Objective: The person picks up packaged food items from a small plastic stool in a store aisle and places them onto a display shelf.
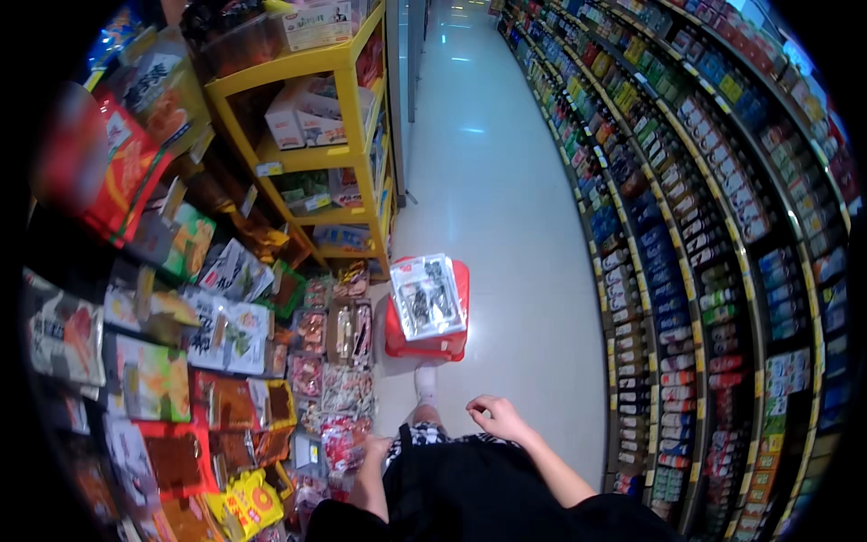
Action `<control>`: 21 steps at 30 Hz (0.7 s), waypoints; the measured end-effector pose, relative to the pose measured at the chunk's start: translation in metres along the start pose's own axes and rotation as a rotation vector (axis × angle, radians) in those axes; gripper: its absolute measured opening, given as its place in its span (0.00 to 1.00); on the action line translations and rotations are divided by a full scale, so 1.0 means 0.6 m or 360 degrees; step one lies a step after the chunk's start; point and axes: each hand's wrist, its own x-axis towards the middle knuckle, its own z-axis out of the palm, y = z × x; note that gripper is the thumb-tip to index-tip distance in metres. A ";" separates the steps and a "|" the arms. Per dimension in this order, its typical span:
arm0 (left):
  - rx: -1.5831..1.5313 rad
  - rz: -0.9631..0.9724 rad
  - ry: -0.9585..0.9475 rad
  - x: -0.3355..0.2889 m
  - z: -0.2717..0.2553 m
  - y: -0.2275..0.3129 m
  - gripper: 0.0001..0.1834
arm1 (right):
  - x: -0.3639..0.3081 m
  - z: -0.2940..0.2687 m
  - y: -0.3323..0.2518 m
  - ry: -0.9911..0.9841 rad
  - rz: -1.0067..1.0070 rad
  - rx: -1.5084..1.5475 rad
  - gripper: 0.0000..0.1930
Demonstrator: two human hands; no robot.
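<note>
My right hand [498, 416] hangs over the aisle floor in front of my body, fingers loosely bent, the thumb apart from them, nothing in it. Low at my left side, my left hand [377, 445] is beside red-and-clear snack packets [343, 443] in the bins; its fingers are mostly hidden, and whether it touches a packet I cannot tell. Ahead of my foot stands a red plastic stool [433, 347]. On top of it lies a flat silver-and-white package [428, 296] with dark contents or print, slightly turned. Neither hand touches the stool or package.
To the left hang bagged snacks, among them a white bag [228, 332] and a yellow bag [248, 504], above bins of small packets. A yellow shelf rack [352, 108] holding boxes stands beyond. Long shelves of bottles and jars [668, 271] line the right. Pale tiled floor [506, 208] runs between.
</note>
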 end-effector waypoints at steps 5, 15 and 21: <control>-0.0749 0.0392 -0.0089 0.054 -0.111 0.149 0.10 | 0.214 0.034 0.168 -0.0154 0.0556 0.0610 0.10; -0.0627 0.0847 -0.0056 0.120 -0.192 0.398 0.11 | 0.408 0.027 0.238 0.0172 0.0660 0.0242 0.10; -0.1020 0.0596 -0.0230 0.155 -0.173 0.460 0.19 | 0.434 0.035 0.244 0.0087 0.0823 0.0455 0.15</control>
